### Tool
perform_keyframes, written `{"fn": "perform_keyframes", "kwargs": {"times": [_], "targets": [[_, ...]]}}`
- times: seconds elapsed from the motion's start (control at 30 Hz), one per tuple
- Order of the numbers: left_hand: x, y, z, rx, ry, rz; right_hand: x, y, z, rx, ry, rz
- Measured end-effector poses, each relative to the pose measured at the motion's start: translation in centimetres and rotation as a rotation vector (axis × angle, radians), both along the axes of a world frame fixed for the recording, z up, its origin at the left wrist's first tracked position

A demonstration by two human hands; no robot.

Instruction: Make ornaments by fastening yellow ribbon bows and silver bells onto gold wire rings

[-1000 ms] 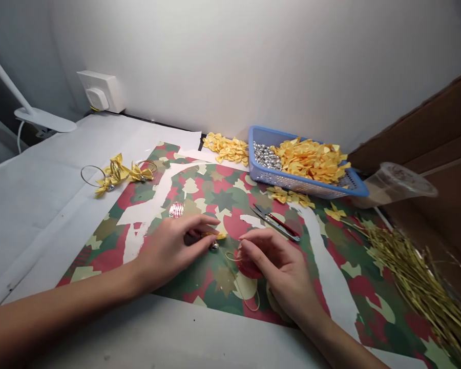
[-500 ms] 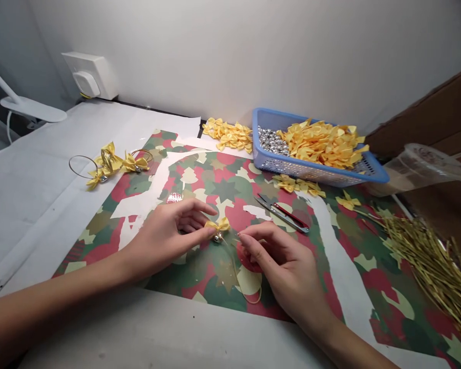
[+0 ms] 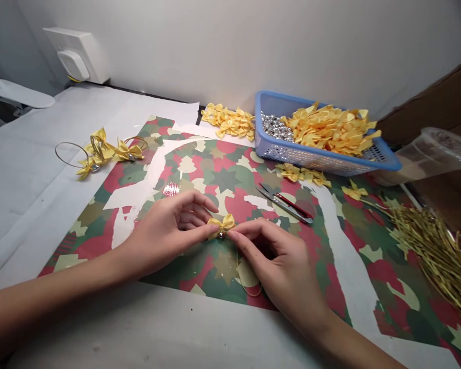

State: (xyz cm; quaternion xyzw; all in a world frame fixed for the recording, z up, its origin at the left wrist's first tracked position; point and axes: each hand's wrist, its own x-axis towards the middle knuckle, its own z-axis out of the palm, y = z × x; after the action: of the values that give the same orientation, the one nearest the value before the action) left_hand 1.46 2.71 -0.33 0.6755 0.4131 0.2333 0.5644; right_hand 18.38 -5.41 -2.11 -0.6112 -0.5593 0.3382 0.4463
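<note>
Between the thumb and fingers of my left hand (image 3: pixel 176 220) is a small yellow ribbon bow (image 3: pixel 226 222), held just above the patterned sheet. A silver jingle bell (image 3: pixel 221 235) sits at the bow's lower side. My right hand (image 3: pixel 280 261) is closed in a pinch right beside the bow and bell, its fingertips at their right edge. A thin gold cord (image 3: pixel 249 294) hangs from there in a loop below and runs up behind my right hand; its end appears to be in that pinch, though the fingertips cover it.
Thread snips (image 3: pixel 286 204) lie right of centre. Behind stands a blue basket (image 3: pixel 326 165) of yellow bows and silver bells. More bows (image 3: pixel 230 122) lie beside it. Finished-looking bow rings (image 3: pixel 100 151) rest at left, gold cords (image 3: pixel 438 256) and a clear plastic cup (image 3: pixel 434 154) at right.
My right hand has moved left, bringing its pinched fingertips up against the bow and bell. My left hand keeps its hold on the bow. The whole view has shifted slightly.
</note>
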Motion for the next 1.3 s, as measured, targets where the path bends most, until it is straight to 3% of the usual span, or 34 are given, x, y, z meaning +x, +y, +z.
{"fn": "perform_keyframes", "kwargs": {"times": [0.8, 1.3], "targets": [[0.08, -0.45, -0.32, 0.091, -0.051, -0.045, -0.09, -0.03, 0.21, -0.013, -0.053, 0.009], [0.11, -0.76, -0.45, 0.578, 0.056, -0.119, 0.22, 0.04, 0.52, 0.061, -0.165, 0.088]]}}
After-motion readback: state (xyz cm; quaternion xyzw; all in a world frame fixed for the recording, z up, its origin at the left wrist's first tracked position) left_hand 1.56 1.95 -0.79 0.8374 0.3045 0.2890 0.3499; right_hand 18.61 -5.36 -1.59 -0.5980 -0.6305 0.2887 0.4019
